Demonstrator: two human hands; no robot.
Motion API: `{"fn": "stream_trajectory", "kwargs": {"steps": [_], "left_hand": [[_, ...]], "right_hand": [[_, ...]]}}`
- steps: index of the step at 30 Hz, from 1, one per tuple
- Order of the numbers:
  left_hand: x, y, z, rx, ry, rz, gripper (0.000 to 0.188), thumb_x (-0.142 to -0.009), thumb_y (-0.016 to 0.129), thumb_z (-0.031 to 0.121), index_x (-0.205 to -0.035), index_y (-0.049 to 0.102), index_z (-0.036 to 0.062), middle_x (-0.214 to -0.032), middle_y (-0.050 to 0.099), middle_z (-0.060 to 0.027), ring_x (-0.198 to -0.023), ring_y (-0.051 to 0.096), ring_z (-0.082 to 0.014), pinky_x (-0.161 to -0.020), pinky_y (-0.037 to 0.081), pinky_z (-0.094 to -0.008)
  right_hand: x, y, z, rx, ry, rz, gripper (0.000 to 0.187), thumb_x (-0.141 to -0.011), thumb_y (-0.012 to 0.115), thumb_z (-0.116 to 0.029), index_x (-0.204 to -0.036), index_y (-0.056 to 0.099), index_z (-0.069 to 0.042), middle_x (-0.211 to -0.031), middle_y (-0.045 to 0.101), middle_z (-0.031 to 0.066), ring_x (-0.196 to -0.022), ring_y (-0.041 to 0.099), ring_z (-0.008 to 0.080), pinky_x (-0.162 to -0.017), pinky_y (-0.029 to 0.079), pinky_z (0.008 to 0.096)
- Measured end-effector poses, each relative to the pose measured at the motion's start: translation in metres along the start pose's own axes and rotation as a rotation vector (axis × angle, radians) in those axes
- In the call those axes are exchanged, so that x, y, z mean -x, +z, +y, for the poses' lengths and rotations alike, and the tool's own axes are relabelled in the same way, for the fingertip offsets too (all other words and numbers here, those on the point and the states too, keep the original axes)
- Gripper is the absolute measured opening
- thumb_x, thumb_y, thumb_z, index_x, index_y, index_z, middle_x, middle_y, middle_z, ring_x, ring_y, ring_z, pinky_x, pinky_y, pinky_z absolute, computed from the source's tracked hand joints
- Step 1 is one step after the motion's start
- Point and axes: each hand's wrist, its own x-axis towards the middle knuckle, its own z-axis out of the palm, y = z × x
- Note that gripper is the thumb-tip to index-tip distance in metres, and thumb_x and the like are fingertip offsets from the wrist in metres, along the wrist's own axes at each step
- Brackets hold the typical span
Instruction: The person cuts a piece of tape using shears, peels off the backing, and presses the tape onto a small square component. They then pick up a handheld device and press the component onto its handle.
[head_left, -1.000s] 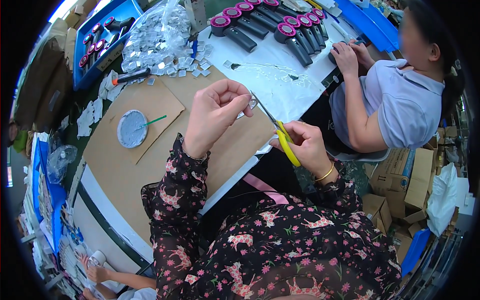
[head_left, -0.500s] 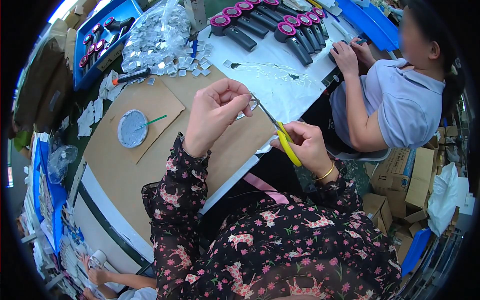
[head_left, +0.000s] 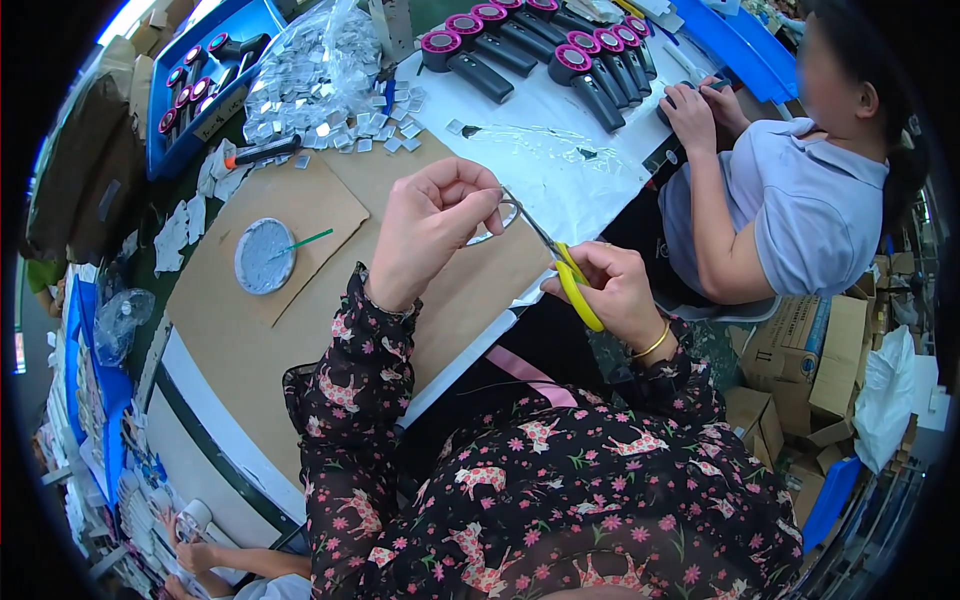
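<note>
My left hand (head_left: 432, 228) is closed in a pinch above the brown board. Just below its fingertips hangs a thin, pale ring (head_left: 494, 232), partly hidden behind the fingers. My right hand (head_left: 612, 290) grips a pair of scissors (head_left: 575, 290) with yellow handles. Their metal blades point up and left, with the tips close to my left fingertips at the ring's upper edge. Whether the blades touch the ring, I cannot tell. To the left, a round dish of grey-white stuff (head_left: 262, 262) has a thin green stick (head_left: 310, 241) lying across its rim.
Small clear square pieces (head_left: 385, 125) spill from a plastic bag (head_left: 318, 65). Dark-handled devices with pink round heads (head_left: 575, 60) lie at the back; more fill a blue bin (head_left: 222, 115). A co-worker (head_left: 780, 200) sits at right. Cardboard boxes (head_left: 790, 345) stand below right.
The pale ring has swung or turned, so more of its outline shows beneath my left fingertips. The scissor handles have shifted very slightly; both hands stay nearly in place.
</note>
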Motion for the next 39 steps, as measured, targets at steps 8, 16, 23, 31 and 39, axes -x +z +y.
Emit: {"fn": "stream_trajectory", "kwargs": {"steps": [8, 16, 23, 31, 39], "left_hand": [[0.000, 0.001, 0.000, 0.018, 0.006, -0.005, 0.010, -0.095, 0.064, 0.008, -0.099, 0.066, 0.0000, -0.075, 0.068, -0.0029, -0.057, 0.045, -0.0017, -0.052, 0.032, -0.0182], [-0.005, -0.008, -0.002, 0.026, 0.065, 0.078, 0.018, -0.091, 0.067, 0.005, -0.106, 0.062, -0.0044, -0.086, 0.070, -0.0059, -0.073, 0.063, -0.0051, -0.064, 0.047, -0.0174], [-0.010, -0.010, -0.014, -0.130, 0.248, 0.148, 0.030, -0.088, 0.071, 0.002, -0.115, 0.058, -0.0044, -0.102, 0.067, -0.0076, -0.093, 0.067, -0.0099, -0.082, 0.054, -0.0224], [-0.008, -0.006, -0.013, -0.274, 0.254, 0.155, 0.028, -0.088, 0.069, 0.001, -0.114, 0.058, -0.0025, -0.100, 0.067, -0.0062, -0.091, 0.066, -0.0086, -0.076, 0.053, -0.0216], [-0.009, -0.007, -0.018, -0.374, 0.259, 0.126, 0.028, -0.088, 0.067, 0.001, -0.114, 0.058, -0.0024, -0.100, 0.067, -0.0057, -0.087, 0.065, -0.0079, -0.070, 0.050, -0.0212]], "right_hand": [[0.000, 0.000, 0.005, 0.085, -0.072, 0.041, 0.026, -0.078, 0.088, -0.013, -0.091, 0.071, 0.001, -0.070, 0.053, -0.0053, -0.058, 0.039, -0.0002, -0.050, 0.028, 0.0214], [-0.011, -0.003, 0.008, 0.436, -0.314, 0.194, 0.031, -0.074, 0.088, -0.017, -0.090, 0.068, 0.001, -0.071, 0.057, 0.0039, -0.058, 0.050, 0.0146, -0.055, 0.039, 0.0291], [-0.013, 0.001, 0.005, 0.644, -0.307, 0.199, 0.036, -0.070, 0.088, -0.023, -0.088, 0.066, -0.002, -0.074, 0.060, 0.0089, -0.064, 0.057, 0.0267, -0.059, 0.044, 0.0361], [-0.014, 0.000, 0.007, 0.726, -0.371, 0.221, 0.037, -0.070, 0.088, -0.026, -0.090, 0.065, -0.004, -0.079, 0.064, 0.0077, -0.067, 0.060, 0.0277, -0.063, 0.046, 0.0371], [-0.014, -0.001, 0.008, 0.775, -0.380, 0.195, 0.037, -0.070, 0.087, -0.027, -0.092, 0.066, -0.004, -0.083, 0.066, 0.0074, -0.069, 0.061, 0.0275, -0.066, 0.047, 0.0370]]}}
